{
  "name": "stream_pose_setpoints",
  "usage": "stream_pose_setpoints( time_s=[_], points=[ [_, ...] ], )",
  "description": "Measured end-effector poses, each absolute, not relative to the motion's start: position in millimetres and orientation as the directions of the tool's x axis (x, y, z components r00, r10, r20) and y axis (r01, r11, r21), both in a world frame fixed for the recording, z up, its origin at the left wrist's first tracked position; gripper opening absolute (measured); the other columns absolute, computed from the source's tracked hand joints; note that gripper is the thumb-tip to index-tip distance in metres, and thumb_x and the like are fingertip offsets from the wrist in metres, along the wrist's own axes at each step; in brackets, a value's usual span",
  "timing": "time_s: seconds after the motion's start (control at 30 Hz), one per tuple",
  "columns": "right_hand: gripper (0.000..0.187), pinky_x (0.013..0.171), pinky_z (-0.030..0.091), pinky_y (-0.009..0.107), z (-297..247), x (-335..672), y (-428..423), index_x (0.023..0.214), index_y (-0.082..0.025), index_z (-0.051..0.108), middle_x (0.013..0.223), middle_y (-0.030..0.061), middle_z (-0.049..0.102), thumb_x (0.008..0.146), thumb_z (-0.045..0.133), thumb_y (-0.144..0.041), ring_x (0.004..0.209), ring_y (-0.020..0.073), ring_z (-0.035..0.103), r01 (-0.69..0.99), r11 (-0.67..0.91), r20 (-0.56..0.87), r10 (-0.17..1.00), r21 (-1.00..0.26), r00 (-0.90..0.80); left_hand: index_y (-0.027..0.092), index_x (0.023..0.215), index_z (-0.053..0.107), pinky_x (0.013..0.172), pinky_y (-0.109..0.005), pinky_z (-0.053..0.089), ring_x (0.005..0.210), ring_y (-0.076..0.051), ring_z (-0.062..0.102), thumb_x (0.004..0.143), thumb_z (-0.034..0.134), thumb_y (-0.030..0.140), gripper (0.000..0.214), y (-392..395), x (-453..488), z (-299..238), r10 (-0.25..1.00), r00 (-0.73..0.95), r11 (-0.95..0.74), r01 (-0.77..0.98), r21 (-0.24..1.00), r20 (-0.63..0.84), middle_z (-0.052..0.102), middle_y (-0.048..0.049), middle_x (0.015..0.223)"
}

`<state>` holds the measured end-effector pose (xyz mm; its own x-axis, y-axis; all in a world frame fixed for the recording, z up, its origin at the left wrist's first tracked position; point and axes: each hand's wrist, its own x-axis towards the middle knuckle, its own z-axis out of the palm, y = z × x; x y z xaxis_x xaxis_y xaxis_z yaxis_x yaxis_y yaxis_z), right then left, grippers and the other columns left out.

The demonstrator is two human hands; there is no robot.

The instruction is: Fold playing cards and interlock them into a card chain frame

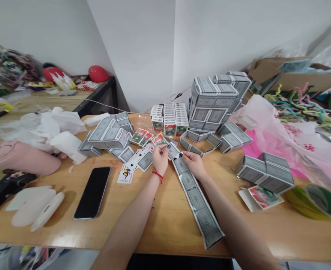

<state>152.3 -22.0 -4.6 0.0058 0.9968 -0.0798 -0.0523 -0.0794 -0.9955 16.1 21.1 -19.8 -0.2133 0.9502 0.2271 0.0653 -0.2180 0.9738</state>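
Left hand (161, 160) and right hand (195, 164), fingers pinched closed, hold the far end of a card strip (192, 191). Long and narrow, it shows gray patterned backs end to end, a black spade by the right fingertips, slanting nearer over a wooden table (120, 210).

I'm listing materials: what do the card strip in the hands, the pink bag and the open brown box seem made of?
Card strip: likely thin printed card, slightly shiny, perhaps coated.
Pink bag: likely plastic film, crinkled and translucent.
Brown box: probably cardboard, matte, with folded flaps.
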Motion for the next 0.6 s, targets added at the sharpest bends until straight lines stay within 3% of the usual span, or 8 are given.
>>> stream_pose_setpoints(
  time_s=[0.37, 0.6],
  points=[
    [0.045, 0.053, 0.041, 0.024, -8.9, 153.9, -20.9, 0.094, -0.016, 0.066, 0.080, 0.0033, 0.067, 0.065, 0.060, -0.049, 0.061, 0.0148, 0.056, -0.046, -0.109, -0.112, 0.992, -0.993, 0.065, 0.014, 0.086, 0.057, 0.067, -0.026, 0.046, 0.072, -0.013, 0.057, 0.070, 0.060, 0.035, 0.027, 29.0, 12.2, -27.3, 0.942, -0.323, -0.126, -0.102, 0.987, 0.087, 0.061, -0.0050, 0.080],
    [0.044, 0.054, 0.041, 0.024, -8.1, 152.5, -21.0, 0.094, -0.016, 0.066, 0.080, 0.0031, 0.067, 0.065, 0.060, -0.048, 0.063, 0.0150, 0.057, -0.051, -0.109, -0.113, 0.991, -0.993, 0.072, 0.014, 0.085, 0.058, 0.070, -0.026, 0.046, 0.074, -0.013, 0.058, 0.070, 0.060, 0.031, 0.023, 26.5, 13.2, -23.0, 0.947, -0.315, -0.108, -0.099, 0.989, 0.072, 0.062, -0.0052, 0.081]
  ],
)
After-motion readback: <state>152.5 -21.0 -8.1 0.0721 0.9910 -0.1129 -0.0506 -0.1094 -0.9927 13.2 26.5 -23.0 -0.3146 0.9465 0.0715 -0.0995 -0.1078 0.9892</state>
